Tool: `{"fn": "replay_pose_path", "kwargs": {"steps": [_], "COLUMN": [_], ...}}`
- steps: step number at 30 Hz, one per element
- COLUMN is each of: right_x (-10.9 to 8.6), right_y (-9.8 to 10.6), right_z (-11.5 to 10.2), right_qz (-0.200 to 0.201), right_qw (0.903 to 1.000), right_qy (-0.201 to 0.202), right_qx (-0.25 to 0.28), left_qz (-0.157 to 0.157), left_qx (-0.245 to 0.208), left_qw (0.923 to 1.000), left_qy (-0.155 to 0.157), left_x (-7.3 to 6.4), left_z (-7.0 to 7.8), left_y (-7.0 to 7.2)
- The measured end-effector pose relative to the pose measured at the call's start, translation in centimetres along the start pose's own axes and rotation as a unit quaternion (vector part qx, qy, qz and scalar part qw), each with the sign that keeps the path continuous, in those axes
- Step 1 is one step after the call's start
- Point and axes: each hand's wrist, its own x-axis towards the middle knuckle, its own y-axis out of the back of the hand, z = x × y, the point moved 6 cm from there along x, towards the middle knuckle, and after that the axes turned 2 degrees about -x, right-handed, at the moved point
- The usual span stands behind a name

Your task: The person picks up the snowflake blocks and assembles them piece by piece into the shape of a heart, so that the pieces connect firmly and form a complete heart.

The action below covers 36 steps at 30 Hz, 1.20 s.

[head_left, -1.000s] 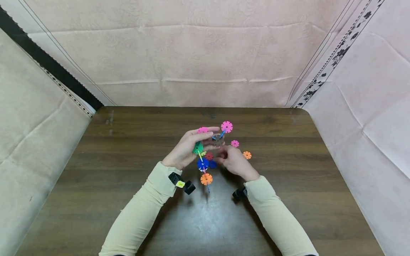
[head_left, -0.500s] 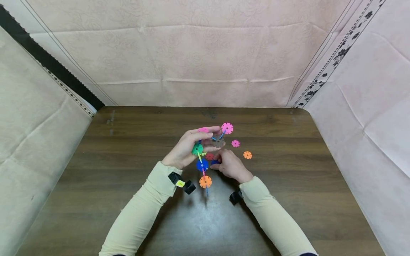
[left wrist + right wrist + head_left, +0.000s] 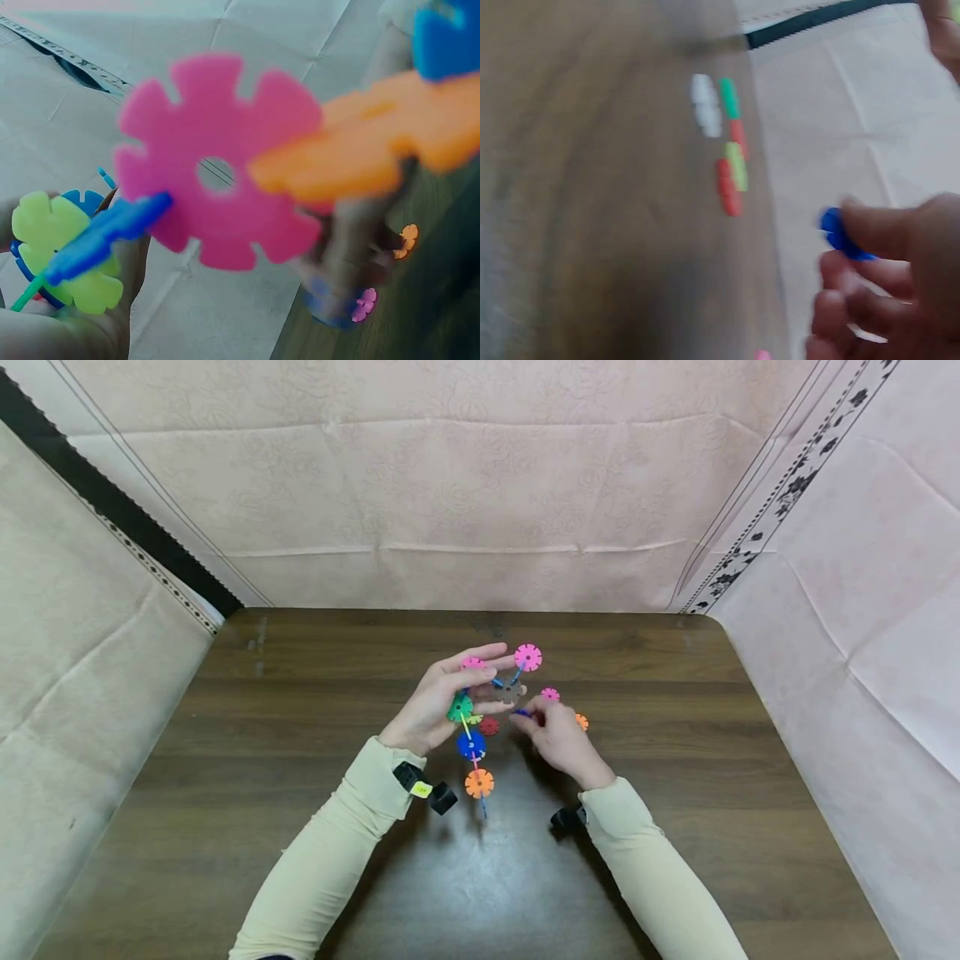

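Observation:
My left hand (image 3: 427,710) holds a joined string of notched plastic flower discs, its thumb bent over the string. From the hand hang a green disc (image 3: 460,707), a blue one and an orange disc (image 3: 479,783); a grey disc (image 3: 510,691) and a pink disc (image 3: 528,657) stick out past the fingers. A large pink disc (image 3: 217,127) fills the middle of the left wrist view, joined to an edge-on orange one. Just to the right, my right hand (image 3: 561,739) pinches a single dark blue disc (image 3: 841,234) between thumb and index finger.
Loose discs lie on the wooden table (image 3: 337,860): a red disc (image 3: 489,727), a pink disc (image 3: 550,694) and an orange disc (image 3: 582,721) partly behind the right hand. White (image 3: 706,105) and green discs (image 3: 729,97) show blurred in the right wrist view. Patterned cloth (image 3: 480,485) hangs around the table.
My right hand reached down to the loose blue disc, took it from the table and brought it up and right. The left hand stays nearly in place with the string.

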Motion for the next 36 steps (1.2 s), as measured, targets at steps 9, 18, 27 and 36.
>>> {"fn": "replay_pose_path", "kwargs": {"steps": [9,18,27,36], "right_x": [-1.9,-3.8,-4.1,-3.7], "right_y": [5.5,7.6,8.1,7.7], "right_z": [-2.7,-6.9,-7.7,-6.5], "right_qz": [0.205,0.24,0.267,0.233], "right_qw": [0.9635,0.9481,0.933,0.9395], "right_qy": [0.111,0.177,0.234,0.251], "right_qx": [0.132,0.111,0.06,0.01], "left_qz": [0.008,0.006,-0.001,-0.011], "left_qx": [-0.006,0.012,0.041,0.081], "left_qw": [0.9999,0.9999,0.9991,0.9966], "left_qy": [-0.006,-0.002,0.007,0.011], "left_x": [0.0,0.0,0.0,0.0], "left_z": [0.2,0.1,-0.2,-0.3], "left_y": [0.1,0.2,-0.1,-0.1]}}
